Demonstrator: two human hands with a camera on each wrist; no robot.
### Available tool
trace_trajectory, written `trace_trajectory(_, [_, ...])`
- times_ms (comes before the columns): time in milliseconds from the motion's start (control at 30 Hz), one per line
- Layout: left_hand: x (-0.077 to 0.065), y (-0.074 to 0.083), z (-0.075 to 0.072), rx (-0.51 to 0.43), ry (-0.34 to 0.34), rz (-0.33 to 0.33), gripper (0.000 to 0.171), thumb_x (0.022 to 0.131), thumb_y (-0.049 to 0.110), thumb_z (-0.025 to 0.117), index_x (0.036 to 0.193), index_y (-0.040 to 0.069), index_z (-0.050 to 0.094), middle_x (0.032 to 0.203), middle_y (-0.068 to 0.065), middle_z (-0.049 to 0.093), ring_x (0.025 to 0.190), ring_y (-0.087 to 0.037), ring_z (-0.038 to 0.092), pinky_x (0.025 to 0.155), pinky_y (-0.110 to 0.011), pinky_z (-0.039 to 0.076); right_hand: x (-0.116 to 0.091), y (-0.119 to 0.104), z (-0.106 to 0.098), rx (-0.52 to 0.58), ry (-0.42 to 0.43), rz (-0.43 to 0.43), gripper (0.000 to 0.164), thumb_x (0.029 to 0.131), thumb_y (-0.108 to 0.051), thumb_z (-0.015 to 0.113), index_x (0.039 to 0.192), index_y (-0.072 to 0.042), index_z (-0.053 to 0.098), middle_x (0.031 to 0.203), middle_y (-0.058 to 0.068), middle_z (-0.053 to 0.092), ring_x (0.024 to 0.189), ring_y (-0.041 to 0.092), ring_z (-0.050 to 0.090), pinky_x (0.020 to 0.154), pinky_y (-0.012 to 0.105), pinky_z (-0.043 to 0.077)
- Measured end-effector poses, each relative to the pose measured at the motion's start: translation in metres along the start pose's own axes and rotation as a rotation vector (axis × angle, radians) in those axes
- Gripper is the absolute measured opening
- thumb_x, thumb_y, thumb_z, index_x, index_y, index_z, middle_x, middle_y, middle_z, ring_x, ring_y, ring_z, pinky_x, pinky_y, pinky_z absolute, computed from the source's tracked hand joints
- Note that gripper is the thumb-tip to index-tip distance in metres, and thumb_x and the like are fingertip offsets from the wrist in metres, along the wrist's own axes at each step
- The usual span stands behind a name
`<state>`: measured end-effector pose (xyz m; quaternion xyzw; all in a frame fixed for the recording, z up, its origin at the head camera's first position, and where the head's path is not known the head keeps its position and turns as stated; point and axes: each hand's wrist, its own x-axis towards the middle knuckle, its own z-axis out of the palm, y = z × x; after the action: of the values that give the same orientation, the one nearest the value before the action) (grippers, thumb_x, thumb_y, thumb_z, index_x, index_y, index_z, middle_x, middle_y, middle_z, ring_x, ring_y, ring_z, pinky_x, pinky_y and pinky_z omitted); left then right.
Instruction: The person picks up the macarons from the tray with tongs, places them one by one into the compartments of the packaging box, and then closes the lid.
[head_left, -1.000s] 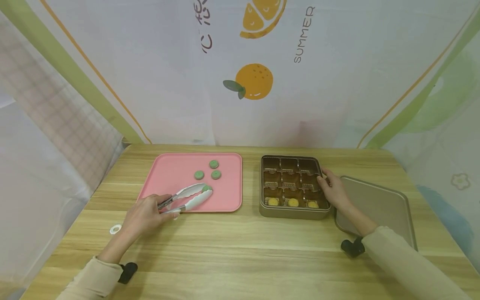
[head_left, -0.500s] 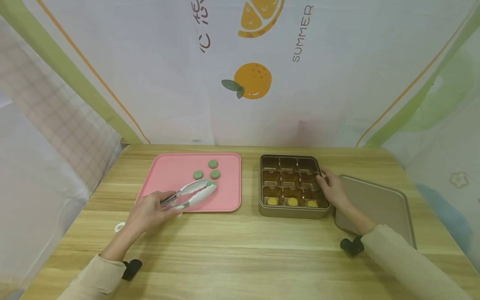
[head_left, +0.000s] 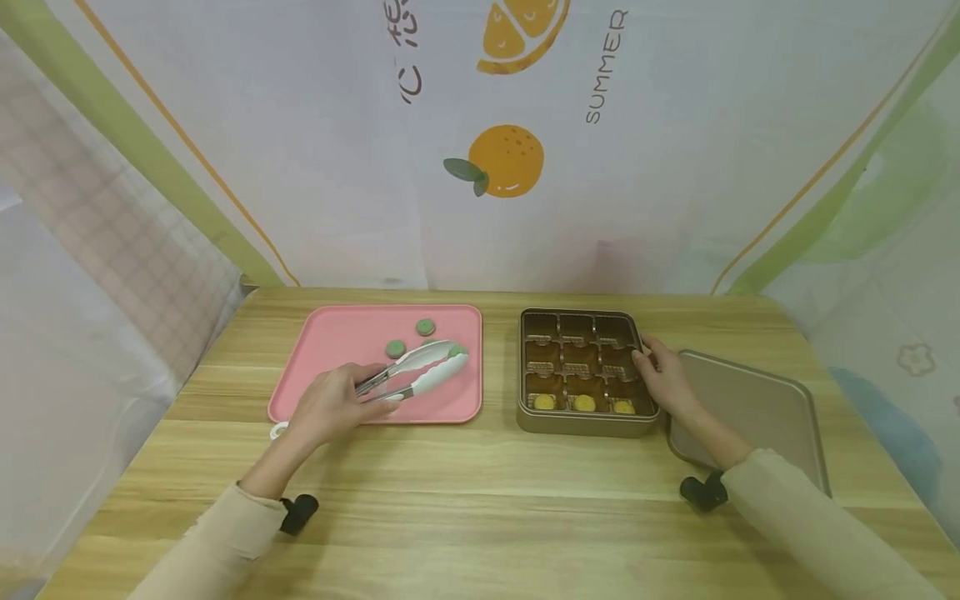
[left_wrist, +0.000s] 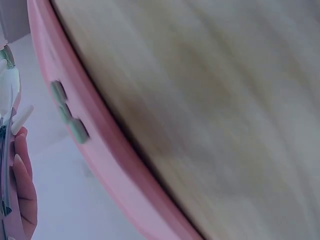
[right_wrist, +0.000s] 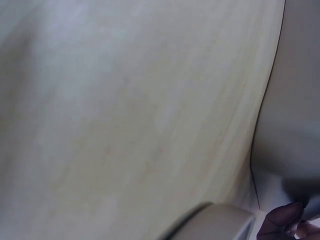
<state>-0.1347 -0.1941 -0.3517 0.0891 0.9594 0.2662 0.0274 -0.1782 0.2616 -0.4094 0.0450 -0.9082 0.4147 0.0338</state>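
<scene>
My left hand (head_left: 333,404) holds metal tongs (head_left: 423,386) with white scalloped tips, above the pink tray (head_left: 337,333). A green macaron (head_left: 457,351) is caught between the tips, near the tray's right side. On the tray lie another green macaron (head_left: 425,327), one to its lower left, and a third partly hidden behind the tongs. My right hand (head_left: 667,383) grips the right wall of a bronze square tin (head_left: 585,425), thumb at the rim. Its brown divided insert bears a yellow macaron (head_left: 584,403) in each front compartment. In the left wrist view, only some fingers (left_wrist: 25,190) show.
A flat bronze lid (head_left: 757,408) lies on the wooden table (head_left: 480,508) right of the tin, under my right forearm. A white ring (head_left: 279,430) shows by my left wrist. A printed cloth (head_left: 345,167) hangs behind the table.
My left hand has moved right and slightly away from me, with the tongs and the green macaron between their tips. My right hand stays at the tin.
</scene>
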Motion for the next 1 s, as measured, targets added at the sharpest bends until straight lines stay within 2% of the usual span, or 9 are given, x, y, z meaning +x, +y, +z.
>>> trace_trajectory(300, [0.019, 0.029, 0.011, -0.052, -0.011, 0.070, 0.066, 0.073, 0.035, 0.079, 0.128, 0.006, 0.058, 0.062, 0.001, 0.041, 0.057, -0.014, 0.035, 0.049, -0.026, 0.028, -0.001, -0.004, 0.000, -0.006, 0.015, -0.010, 0.051, 0.102, -0.021, 0.039, 0.137, 0.015, 0.032, 0.090, 0.025, 0.057, 0.088, 0.035, 0.055, 0.083, 0.052, 0.044])
trace_trajectory(467, [0.027, 0.043, 0.018, -0.066, -0.013, 0.102, 0.064, 0.072, 0.035, 0.080, 0.128, 0.009, 0.059, 0.074, -0.003, 0.047, 0.062, -0.016, 0.038, 0.050, -0.026, 0.030, -0.001, 0.001, 0.001, 0.032, 0.037, -0.070, 0.059, 0.101, -0.032, 0.040, 0.135, 0.016, 0.034, 0.083, 0.019, 0.057, 0.084, 0.033, 0.055, 0.076, 0.047, 0.046])
trace_trajectory(633, [0.033, 0.055, 0.024, -0.045, -0.019, 0.129, 0.060, 0.072, 0.036, 0.080, 0.124, 0.012, 0.063, 0.062, 0.001, 0.052, 0.074, -0.019, 0.043, 0.054, -0.027, 0.033, -0.001, 0.001, 0.000, 0.025, 0.043, -0.070, 0.056, 0.101, -0.029, 0.040, 0.135, 0.016, 0.035, 0.080, 0.017, 0.056, 0.083, 0.031, 0.055, 0.075, 0.046, 0.046])
trace_trajectory(667, [0.035, 0.057, 0.025, -0.038, -0.022, 0.128, 0.059, 0.072, 0.036, 0.080, 0.124, 0.013, 0.063, 0.060, 0.002, 0.053, 0.075, -0.019, 0.043, 0.055, -0.027, 0.034, -0.002, -0.001, 0.000, 0.013, 0.032, -0.050, 0.055, 0.101, -0.027, 0.039, 0.136, 0.016, 0.033, 0.082, 0.019, 0.056, 0.085, 0.034, 0.054, 0.077, 0.049, 0.045])
trace_trajectory(733, [0.037, 0.062, 0.026, -0.034, -0.032, 0.131, 0.058, 0.072, 0.037, 0.080, 0.124, 0.015, 0.063, 0.067, 0.003, 0.060, 0.072, -0.018, 0.043, 0.054, -0.027, 0.035, -0.002, -0.003, 0.000, -0.002, 0.026, -0.031, 0.052, 0.102, -0.023, 0.039, 0.137, 0.015, 0.032, 0.083, 0.020, 0.056, 0.087, 0.034, 0.054, 0.079, 0.048, 0.045])
trace_trajectory(800, [0.040, 0.066, 0.027, -0.042, -0.044, 0.134, 0.058, 0.073, 0.037, 0.080, 0.124, 0.015, 0.063, 0.081, 0.002, 0.066, 0.066, -0.016, 0.042, 0.052, -0.027, 0.035, -0.002, -0.005, -0.001, -0.010, 0.018, -0.015, 0.051, 0.102, -0.020, 0.038, 0.138, 0.015, 0.031, 0.086, 0.022, 0.057, 0.089, 0.035, 0.055, 0.080, 0.048, 0.045])
trace_trajectory(900, [0.044, 0.071, 0.030, -0.043, -0.057, 0.154, 0.059, 0.073, 0.036, 0.080, 0.125, 0.014, 0.062, 0.099, -0.003, 0.069, 0.056, -0.011, 0.039, 0.049, -0.026, 0.033, -0.002, -0.005, -0.001, -0.016, 0.010, -0.006, 0.051, 0.102, -0.020, 0.038, 0.138, 0.015, 0.030, 0.091, 0.025, 0.058, 0.092, 0.037, 0.055, 0.081, 0.049, 0.045])
trace_trajectory(1000, [0.048, 0.074, 0.032, -0.016, -0.059, 0.178, 0.059, 0.073, 0.036, 0.079, 0.125, 0.013, 0.062, 0.099, -0.007, 0.069, 0.054, -0.010, 0.037, 0.048, -0.025, 0.033, -0.001, -0.003, 0.000, -0.017, 0.011, -0.007, 0.051, 0.102, -0.020, 0.038, 0.138, 0.015, 0.030, 0.093, 0.027, 0.058, 0.093, 0.038, 0.055, 0.081, 0.050, 0.045])
